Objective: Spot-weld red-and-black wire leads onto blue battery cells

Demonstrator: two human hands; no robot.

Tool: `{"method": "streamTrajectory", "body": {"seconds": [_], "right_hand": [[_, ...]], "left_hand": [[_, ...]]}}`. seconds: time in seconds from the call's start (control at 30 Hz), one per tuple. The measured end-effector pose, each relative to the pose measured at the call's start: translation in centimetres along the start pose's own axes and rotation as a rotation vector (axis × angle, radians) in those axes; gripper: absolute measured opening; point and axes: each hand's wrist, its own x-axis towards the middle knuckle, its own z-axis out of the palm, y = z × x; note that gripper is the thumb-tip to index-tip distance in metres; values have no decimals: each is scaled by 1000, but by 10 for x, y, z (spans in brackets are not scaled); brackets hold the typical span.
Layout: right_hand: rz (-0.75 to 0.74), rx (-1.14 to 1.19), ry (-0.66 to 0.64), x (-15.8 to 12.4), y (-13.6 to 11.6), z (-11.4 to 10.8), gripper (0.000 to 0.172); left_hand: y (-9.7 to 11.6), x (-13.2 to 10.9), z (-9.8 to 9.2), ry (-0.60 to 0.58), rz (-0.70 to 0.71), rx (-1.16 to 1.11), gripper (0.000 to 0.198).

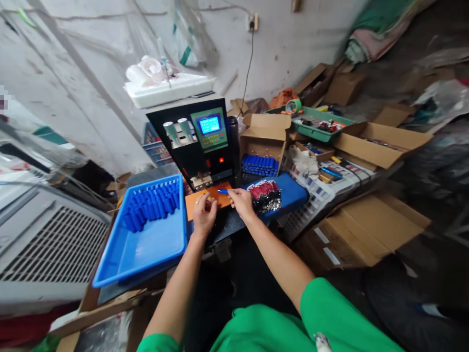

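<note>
A slim blue cell (223, 191), cylindrical and lying level, is just above the orange plate (190, 208), pinched at one end by the right hand (240, 201). The left hand (203, 214) rests curled on the plate; I cannot tell whether it grips anything. The black machine (205, 146) stands right behind, and a blue tray (146, 249) of similar cells sits to the left.

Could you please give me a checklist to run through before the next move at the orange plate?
1. The right hand grips the blue cell in its fingers: ok.
2. The left hand rests on the orange plate: ok.
3. The screen on the machine is lit: ok.
4. The blue tray is stocked, beside the left hand: ok.
5. The blue cell is lined up with the machine's metal head: cannot tell.
</note>
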Motion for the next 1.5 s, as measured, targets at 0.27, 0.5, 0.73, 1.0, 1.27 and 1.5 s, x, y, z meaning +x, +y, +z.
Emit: {"method": "streamTrajectory", "body": {"seconds": [0.27,0.5,0.73,1.0,1.27,1.5], "right_hand": [[-312,-325,433,72,-40,-113,43],[-478,-1122,510,105,-54,-148,30],[-283,-1503,451,109,-53,-135,29],[-264,-1527,426,122,-53,-141,43],[-309,-1434,395,125,-57,-151,41],[-370,-1130,264,112,-49,-176,31]], "left_hand": [[4,4,-4,-40,16,14,24],[3,3,-5,-38,49,15,22],[2,3,-6,-32,85,41,20],[3,2,-5,-32,76,49,18],[9,3,-3,-31,68,66,19],[6,0,0,-31,47,70,22]]}}
